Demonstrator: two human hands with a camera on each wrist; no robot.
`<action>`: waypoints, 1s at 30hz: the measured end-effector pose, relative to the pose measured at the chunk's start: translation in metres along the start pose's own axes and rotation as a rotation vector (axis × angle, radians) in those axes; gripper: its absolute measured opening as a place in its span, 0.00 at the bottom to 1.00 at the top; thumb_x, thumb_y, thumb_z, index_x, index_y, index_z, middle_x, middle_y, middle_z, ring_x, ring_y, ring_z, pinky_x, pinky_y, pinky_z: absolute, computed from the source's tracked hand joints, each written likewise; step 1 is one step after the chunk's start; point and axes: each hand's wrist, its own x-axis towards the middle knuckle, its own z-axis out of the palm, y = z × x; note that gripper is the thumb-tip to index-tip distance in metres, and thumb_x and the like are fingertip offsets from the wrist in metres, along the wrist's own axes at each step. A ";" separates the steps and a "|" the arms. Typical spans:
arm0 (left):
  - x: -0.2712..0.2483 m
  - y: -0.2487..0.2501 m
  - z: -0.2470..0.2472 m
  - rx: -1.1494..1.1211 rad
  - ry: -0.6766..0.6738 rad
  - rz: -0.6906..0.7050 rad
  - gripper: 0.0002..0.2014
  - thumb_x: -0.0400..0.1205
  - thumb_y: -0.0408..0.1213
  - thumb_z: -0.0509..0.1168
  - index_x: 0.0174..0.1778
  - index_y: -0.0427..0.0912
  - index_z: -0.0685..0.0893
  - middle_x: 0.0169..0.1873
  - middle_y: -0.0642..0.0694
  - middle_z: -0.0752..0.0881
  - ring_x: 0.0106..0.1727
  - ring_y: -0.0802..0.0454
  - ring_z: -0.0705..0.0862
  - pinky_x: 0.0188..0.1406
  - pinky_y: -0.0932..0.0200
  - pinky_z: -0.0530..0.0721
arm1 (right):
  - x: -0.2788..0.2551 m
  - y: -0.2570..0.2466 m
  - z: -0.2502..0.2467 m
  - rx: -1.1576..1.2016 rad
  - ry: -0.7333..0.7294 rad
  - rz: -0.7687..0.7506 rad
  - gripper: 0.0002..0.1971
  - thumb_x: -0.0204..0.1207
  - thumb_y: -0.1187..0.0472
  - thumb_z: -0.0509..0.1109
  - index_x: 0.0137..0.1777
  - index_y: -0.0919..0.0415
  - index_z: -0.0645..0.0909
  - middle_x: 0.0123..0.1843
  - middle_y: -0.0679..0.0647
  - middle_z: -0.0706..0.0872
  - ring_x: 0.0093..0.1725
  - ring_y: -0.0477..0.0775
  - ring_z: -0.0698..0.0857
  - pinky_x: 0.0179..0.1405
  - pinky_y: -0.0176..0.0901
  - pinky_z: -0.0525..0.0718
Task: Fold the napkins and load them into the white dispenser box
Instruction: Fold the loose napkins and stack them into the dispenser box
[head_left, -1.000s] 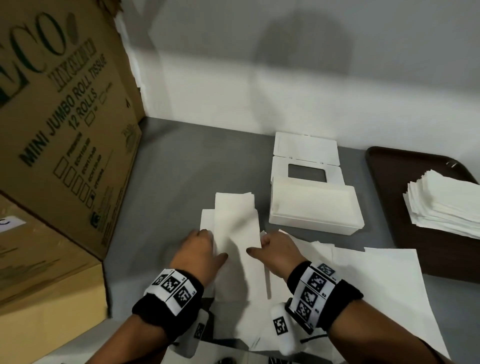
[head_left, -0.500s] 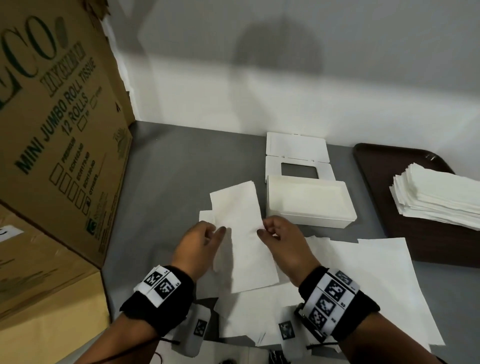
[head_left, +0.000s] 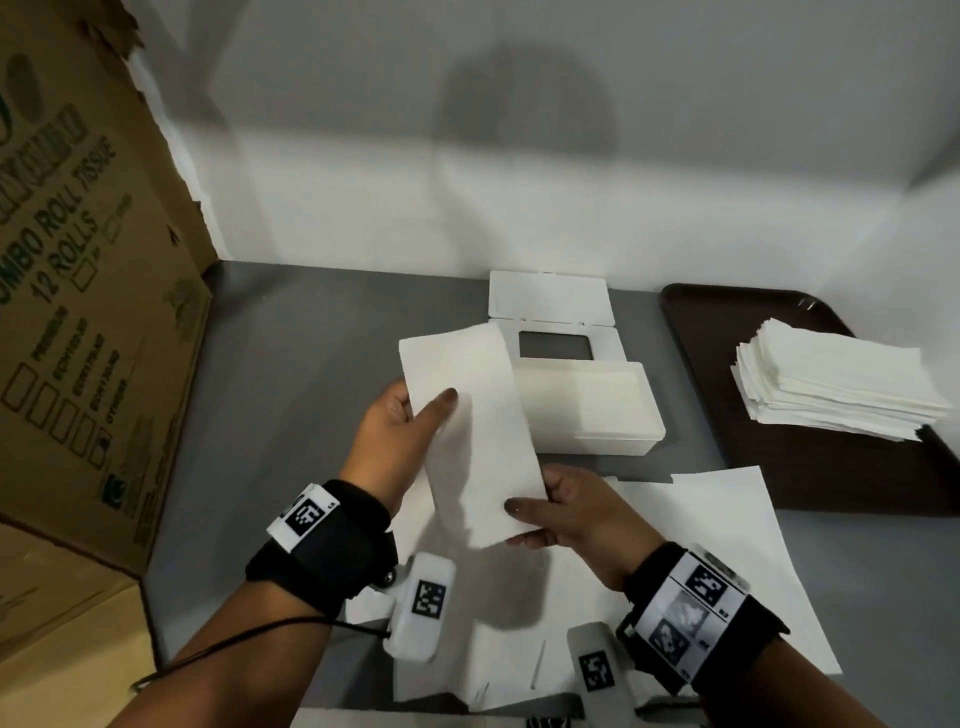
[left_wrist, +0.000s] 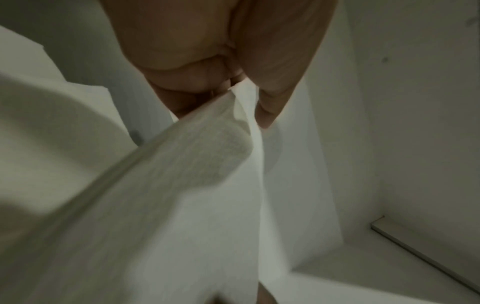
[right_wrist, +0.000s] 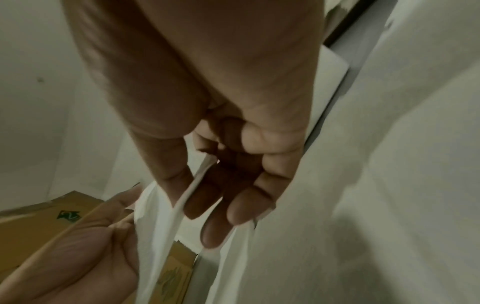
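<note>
1. Long white folded paper napkin (head_left: 470, 426) – held up off the grey table (head_left: 291, 353), tilted, far end reaching over the near-left corner of the white plastic dispenser box (head_left: 592, 415).
2. Left hand (head_left: 400, 441) pinches napkin's left edge, thumb on top, fingers hidden under; the left wrist cam shows the paper nipped between thumb and fingers (left_wrist: 272, 86).
3. Right hand (head_left: 571, 514) pinches the near-right corner, thumb on top, fingers below – the right wrist cam shows the paper edge (right_wrist: 182, 197) running between thumb and fingers (right_wrist: 241, 205).
4. Dispenser box sits mid-table, open, w/ a flat layer of white napkins inside; its white hinged lid (head_left: 556, 322) w/ rectangular slot lies flat on the far side.
5. Loose flat white paper sheets (head_left: 701, 545) spread on the near part of the table, under and right of the hands.
6. Dark brown plastic tray (head_left: 727, 322) at right, carrying a stack of white unfolded napkins (head_left: 831, 384).
7. Large brown cardboard carton printed "12 ROLLS" (head_left: 78, 312) stands at left, a second plain brown box (head_left: 52, 623) near-left below it.
8. Black wristbands w/ square code tags on both wrists.
</note>
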 end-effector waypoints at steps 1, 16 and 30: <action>0.004 0.000 0.002 -0.017 0.016 0.000 0.11 0.80 0.38 0.70 0.57 0.42 0.84 0.50 0.46 0.91 0.49 0.49 0.89 0.46 0.53 0.84 | -0.002 0.000 -0.009 -0.058 -0.005 0.007 0.11 0.77 0.66 0.72 0.59 0.63 0.85 0.55 0.56 0.92 0.51 0.62 0.91 0.53 0.53 0.87; 0.052 -0.008 0.069 0.589 0.092 0.161 0.16 0.75 0.32 0.73 0.51 0.43 0.74 0.37 0.46 0.84 0.35 0.53 0.80 0.36 0.64 0.78 | 0.032 -0.033 -0.151 -0.085 0.447 -0.111 0.04 0.76 0.63 0.74 0.48 0.62 0.85 0.47 0.59 0.92 0.43 0.54 0.90 0.39 0.47 0.88; 0.074 -0.027 0.090 1.138 -0.010 0.057 0.15 0.75 0.32 0.71 0.58 0.43 0.82 0.47 0.44 0.86 0.52 0.44 0.84 0.52 0.56 0.81 | 0.083 -0.024 -0.165 -1.048 0.580 -0.123 0.09 0.74 0.48 0.72 0.41 0.51 0.79 0.37 0.46 0.83 0.42 0.54 0.83 0.44 0.45 0.82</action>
